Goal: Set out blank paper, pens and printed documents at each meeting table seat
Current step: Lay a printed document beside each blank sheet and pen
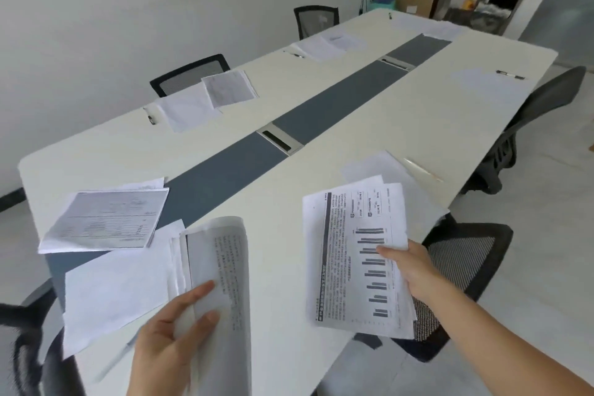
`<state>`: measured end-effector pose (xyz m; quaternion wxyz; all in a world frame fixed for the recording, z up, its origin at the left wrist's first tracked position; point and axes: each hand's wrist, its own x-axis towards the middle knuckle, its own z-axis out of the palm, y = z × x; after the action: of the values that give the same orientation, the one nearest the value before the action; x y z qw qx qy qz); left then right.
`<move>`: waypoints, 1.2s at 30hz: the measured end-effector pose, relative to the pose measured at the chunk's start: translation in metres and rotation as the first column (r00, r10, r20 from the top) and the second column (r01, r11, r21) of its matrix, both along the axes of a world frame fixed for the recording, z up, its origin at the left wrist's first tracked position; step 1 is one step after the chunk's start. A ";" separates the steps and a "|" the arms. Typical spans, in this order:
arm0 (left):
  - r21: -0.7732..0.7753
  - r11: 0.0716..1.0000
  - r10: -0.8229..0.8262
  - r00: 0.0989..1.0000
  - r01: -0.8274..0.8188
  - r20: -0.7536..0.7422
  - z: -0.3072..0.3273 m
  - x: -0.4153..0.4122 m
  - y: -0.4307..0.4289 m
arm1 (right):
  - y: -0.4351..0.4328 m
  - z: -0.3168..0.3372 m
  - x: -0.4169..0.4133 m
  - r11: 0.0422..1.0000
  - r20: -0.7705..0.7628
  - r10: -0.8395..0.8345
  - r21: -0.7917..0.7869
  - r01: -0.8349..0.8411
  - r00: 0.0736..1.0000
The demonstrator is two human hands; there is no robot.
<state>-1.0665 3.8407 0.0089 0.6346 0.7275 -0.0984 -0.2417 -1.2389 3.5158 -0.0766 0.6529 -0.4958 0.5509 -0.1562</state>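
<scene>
The right hand [408, 264] pinches one printed document [353, 254] by its near edge, thumb on top beside the bar chart and fingers hidden beneath, so the sheet stays flat and could be laid down without a regrip. It hovers over the near right seat, partly above a blank sheet [373, 167] lying there in front of the mesh chair [463, 254]. A pale slim object [422, 170] just beside that sheet may be a pen, but it is too blurred to tell. The left hand [180, 325] grips the stack of printouts [221, 267], its digits curled round the bowed edge and held low and close, probably as the supply to deal from. The held document is white and densely printed, with a dark band down one side and stepped black bars. On the cream table [369, 112] the left-side seats each show blank paper with a printout. The far right seat shows only paper [482, 87] and a pen [511, 75], so I judge it lacks its document
</scene>
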 end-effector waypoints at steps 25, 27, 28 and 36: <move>-0.137 0.901 -0.431 0.885 0.412 -0.175 0.025 -0.026 -0.154 | -0.004 0.000 -0.035 0.986 0.089 0.118 0.105 -0.127 0.989; -0.187 0.870 -0.486 0.857 0.456 -0.171 0.033 -0.041 -0.176 | 0.003 0.010 -0.057 0.957 0.240 0.062 0.262 -0.126 0.969; -0.211 0.852 -0.515 0.839 0.479 -0.175 0.036 -0.049 -0.188 | 0.004 0.015 -0.068 0.937 0.295 0.043 0.320 -0.141 0.955; -0.133 0.853 -0.517 0.852 0.504 -0.087 0.039 -0.150 -0.281 | -0.049 0.060 -0.199 0.953 0.336 -0.274 0.225 0.205 0.901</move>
<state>-1.2169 3.5593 0.0479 0.5898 0.6248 -0.2626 -0.4391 -1.4380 3.4667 -0.0169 0.7621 -0.3242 0.4896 -0.2728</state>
